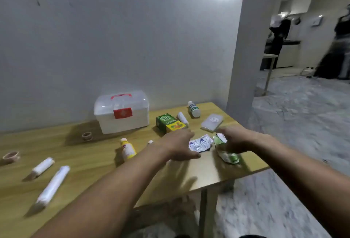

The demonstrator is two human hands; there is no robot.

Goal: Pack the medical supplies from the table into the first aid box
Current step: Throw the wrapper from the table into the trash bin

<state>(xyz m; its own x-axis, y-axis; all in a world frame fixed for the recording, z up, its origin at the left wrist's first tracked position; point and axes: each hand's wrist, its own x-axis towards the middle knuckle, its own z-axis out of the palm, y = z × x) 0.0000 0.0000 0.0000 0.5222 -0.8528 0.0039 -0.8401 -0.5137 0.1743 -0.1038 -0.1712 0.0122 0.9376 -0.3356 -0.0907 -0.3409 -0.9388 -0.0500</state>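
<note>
The white first aid box (123, 113) with a red handle and red latch stands closed at the back of the wooden table (94, 164). My left hand (177, 145) hovers palm down, fingers apart, just left of a blue-and-white pill packet (200, 144). My right hand (235, 140) reaches over a green-and-white pouch (228, 155), fingers spread, holding nothing that I can see. A green medicine carton (169, 123), a small white roll (182, 118) and a white bottle (194, 109) lie behind my hands. A yellow bottle (127, 148) lies to the left.
Two long white bandage rolls (52, 184) (43, 166) and two tape rings (11, 156) (87, 136) lie on the left of the table. A flat clear packet (212, 122) sits near the right edge. A wall is behind; a pillar and people stand at the right.
</note>
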